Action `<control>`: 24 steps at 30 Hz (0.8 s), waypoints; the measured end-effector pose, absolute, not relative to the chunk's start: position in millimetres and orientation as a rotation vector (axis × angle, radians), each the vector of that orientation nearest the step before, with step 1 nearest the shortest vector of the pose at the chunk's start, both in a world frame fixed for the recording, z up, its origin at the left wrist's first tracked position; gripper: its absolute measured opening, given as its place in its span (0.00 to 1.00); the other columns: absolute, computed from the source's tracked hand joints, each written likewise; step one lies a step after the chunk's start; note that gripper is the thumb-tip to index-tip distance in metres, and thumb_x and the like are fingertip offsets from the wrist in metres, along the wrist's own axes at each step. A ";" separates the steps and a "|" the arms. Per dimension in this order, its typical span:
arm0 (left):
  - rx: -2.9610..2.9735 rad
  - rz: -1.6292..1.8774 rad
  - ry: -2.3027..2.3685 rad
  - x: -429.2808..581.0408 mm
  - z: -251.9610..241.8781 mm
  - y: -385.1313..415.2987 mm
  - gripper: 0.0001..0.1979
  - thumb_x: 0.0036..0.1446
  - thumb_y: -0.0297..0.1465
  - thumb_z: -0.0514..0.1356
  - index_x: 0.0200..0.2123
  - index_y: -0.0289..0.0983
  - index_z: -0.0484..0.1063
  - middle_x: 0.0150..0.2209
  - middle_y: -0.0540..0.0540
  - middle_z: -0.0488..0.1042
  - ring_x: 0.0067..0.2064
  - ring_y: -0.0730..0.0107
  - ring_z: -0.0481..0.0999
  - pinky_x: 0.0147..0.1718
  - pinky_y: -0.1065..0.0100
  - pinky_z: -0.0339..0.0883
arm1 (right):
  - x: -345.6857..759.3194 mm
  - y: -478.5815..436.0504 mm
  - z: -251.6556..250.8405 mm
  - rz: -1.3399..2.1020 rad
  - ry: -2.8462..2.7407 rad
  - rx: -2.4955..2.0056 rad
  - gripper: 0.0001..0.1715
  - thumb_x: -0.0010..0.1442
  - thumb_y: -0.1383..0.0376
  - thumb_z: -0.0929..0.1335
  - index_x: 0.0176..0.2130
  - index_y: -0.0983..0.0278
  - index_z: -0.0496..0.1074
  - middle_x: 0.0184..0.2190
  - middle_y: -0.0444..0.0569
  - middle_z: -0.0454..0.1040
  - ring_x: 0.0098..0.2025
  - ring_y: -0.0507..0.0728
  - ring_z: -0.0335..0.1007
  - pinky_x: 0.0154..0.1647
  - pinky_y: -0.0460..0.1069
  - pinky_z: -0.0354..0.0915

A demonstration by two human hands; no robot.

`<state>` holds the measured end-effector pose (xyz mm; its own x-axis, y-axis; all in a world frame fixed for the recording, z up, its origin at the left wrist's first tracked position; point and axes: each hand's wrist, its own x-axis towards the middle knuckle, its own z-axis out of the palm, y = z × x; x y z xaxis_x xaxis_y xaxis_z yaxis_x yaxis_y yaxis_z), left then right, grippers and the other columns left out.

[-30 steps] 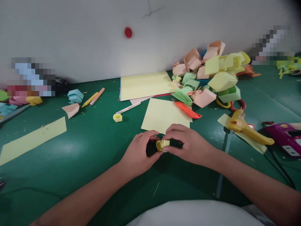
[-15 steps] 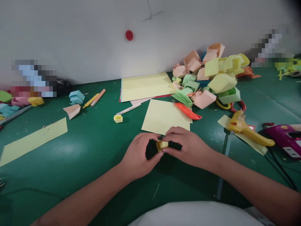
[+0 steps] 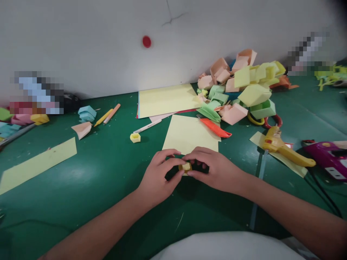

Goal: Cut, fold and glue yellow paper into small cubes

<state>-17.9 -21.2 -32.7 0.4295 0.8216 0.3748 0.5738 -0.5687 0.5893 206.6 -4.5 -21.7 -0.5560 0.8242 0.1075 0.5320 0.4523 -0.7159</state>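
Between the fingertips of both hands is a small folded yellow paper piece [image 3: 185,167], held just above the green table. My left hand [image 3: 162,173] pinches it from the left with thumb and finger. From the right, my right hand [image 3: 208,168] grips the same piece, its fingers partly covering it. A pale yellow paper sheet [image 3: 187,133] lies right beyond the hands, with an orange-red cutter [image 3: 217,128] across its right edge. Another little yellow paper piece [image 3: 135,137] rests on the table further left.
A glue gun [image 3: 284,148] lies on a paper strip at right, near a purple device [image 3: 328,159]. Folded paper boxes [image 3: 233,90] are heaped at the back right, by scissors [image 3: 272,121]. A white pen [image 3: 148,125], two crayon-like sticks [image 3: 108,117] and a long strip [image 3: 40,164] lie left.
The small yellow paper piece has been turned between my fingers, and my left index finger now reaches over its top. My view has shifted slightly; the things on the table stay put.
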 end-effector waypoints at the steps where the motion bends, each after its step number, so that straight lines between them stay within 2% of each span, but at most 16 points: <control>1: 2.297 0.913 1.196 -18.2 -33.1 -20.9 0.09 0.62 0.28 0.61 0.45 0.42 0.76 0.52 0.44 0.73 0.54 0.61 0.74 0.54 0.56 0.71 | 206.5 -4.1 -21.6 0.919 -2.230 -1.153 0.18 0.61 0.63 0.72 0.51 0.58 0.72 0.41 0.47 0.75 0.41 0.56 0.72 0.41 0.51 0.68; 7: 2.262 0.916 1.186 -17.9 -32.7 -20.6 0.08 0.63 0.28 0.61 0.45 0.42 0.75 0.50 0.44 0.74 0.54 0.60 0.74 0.55 0.56 0.71 | 205.4 -3.8 -21.6 1.040 -2.118 -1.183 0.08 0.59 0.65 0.72 0.41 0.59 0.74 0.39 0.45 0.75 0.35 0.52 0.70 0.36 0.48 0.67; 18: 2.210 0.879 1.174 -19.1 -32.0 -18.9 0.08 0.65 0.32 0.59 0.46 0.42 0.76 0.50 0.43 0.74 0.54 0.60 0.74 0.54 0.57 0.71 | 202.1 -4.4 -22.6 1.095 -2.057 -1.247 0.07 0.59 0.62 0.72 0.39 0.59 0.74 0.37 0.45 0.75 0.33 0.52 0.69 0.34 0.48 0.66; 24: 2.164 0.877 1.183 -16.7 -30.7 -17.7 0.08 0.61 0.30 0.62 0.45 0.41 0.75 0.48 0.44 0.75 0.52 0.61 0.75 0.52 0.57 0.73 | 201.3 -4.2 -23.8 1.109 -2.032 -1.254 0.08 0.58 0.62 0.73 0.40 0.59 0.75 0.37 0.45 0.74 0.34 0.52 0.68 0.33 0.48 0.66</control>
<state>-16.7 -17.7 -30.7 0.4092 0.8648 0.2910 0.5298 -0.4849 0.6958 201.3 -4.2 -23.8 -0.4479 0.8941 0.0003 0.4835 0.2425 -0.8411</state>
